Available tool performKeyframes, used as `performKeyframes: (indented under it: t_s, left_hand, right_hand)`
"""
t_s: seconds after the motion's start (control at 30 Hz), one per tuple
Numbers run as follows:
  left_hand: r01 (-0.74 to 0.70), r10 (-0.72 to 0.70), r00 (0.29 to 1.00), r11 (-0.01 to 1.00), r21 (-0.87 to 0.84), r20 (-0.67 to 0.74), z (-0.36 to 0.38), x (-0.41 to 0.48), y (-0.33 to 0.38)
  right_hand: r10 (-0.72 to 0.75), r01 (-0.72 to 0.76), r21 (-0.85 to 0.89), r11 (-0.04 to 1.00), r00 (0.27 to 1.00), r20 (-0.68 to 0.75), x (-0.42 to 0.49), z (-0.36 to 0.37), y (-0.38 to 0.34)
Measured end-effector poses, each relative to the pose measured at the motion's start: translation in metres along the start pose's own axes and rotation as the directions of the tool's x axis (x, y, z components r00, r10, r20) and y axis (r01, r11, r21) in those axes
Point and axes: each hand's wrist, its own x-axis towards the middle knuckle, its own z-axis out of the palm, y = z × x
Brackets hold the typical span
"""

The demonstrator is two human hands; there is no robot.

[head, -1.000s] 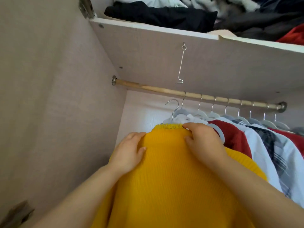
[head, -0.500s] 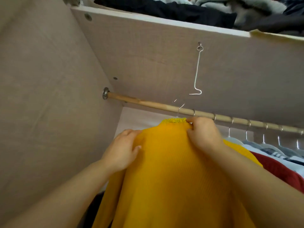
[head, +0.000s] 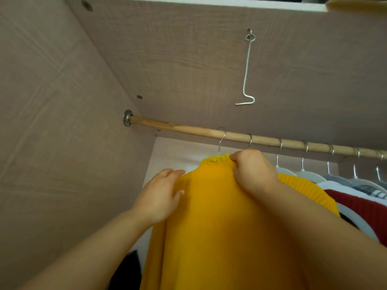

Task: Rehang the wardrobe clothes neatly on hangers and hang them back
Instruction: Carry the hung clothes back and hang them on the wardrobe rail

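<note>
**Yellow sweater's up at the rod now**

So the sweater (head: 219, 216) is way higher than a second ago. Back then its hook (head: 222, 139) is hanging in the air well under the rod (head: 184, 129); now the hook looks looped over it, at the left end of the row, just left of the next one. We can't tell for sure that the rod is carrying the weight yet, since we're propping the thing up ourselves.

Our right hand (head: 254, 174) has its fingers curled tight, pinching the knit right at the collar. Our left hand (head: 160, 197) sits on the left shoulder with fingers mostly straight and thumb spread on the front, more steadying than grabbing. Both grips look the same as a second ago; it's the arms that lift.

To the right, the other hangers (head: 305, 174) are already on the rod with shirts and a red top (head: 360, 204). To the left there's bare rod up to the wall (head: 52, 122).

Our guess is this one's basically hung. What's left is letting go gently, checking the hook seats, and smoothing the shoulders so it hangs straight.
</note>
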Motion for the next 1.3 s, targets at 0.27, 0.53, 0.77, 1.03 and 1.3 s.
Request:
performKeyframes:
  t_s: [0.27, 0.53, 0.77, 1.03, 1.3]
  left_hand:
    - [0.013, -0.013, 1.000, 1.000, -0.010, 0.018, 0.009, -0.014, -0.001]
    - [0.020, -0.019, 0.999, 0.999, -0.028, 0.026, 0.008, -0.034, -0.005]
    - [0.075, -0.063, 0.992, 0.992, -0.106, 0.113, 0.023, -0.085, -0.010]
    - [0.225, -0.161, 0.934, 0.959, -0.173, 0.320, 0.035, -0.177, -0.003]
    - [0.371, -0.323, 0.844, 0.928, -0.030, 0.428, -0.028, -0.285, 0.031]
  right_hand:
    - [-0.038, 0.039, 0.032, 0.999, 0.999, -0.037, -0.018, 0.008, 0.009]
    - [-0.101, 0.103, 0.014, 0.995, 0.993, -0.067, -0.041, 0.021, 0.009]
    - [-0.168, 0.168, -0.058, 0.984, 0.986, 0.007, -0.111, 0.044, -0.003]
    - [-0.187, 0.186, 0.034, 0.982, 0.936, 0.298, -0.220, 0.062, -0.031]
    - [-0.198, 0.112, 0.209, 0.971, 0.870, 0.452, -0.319, 0.030, -0.058]
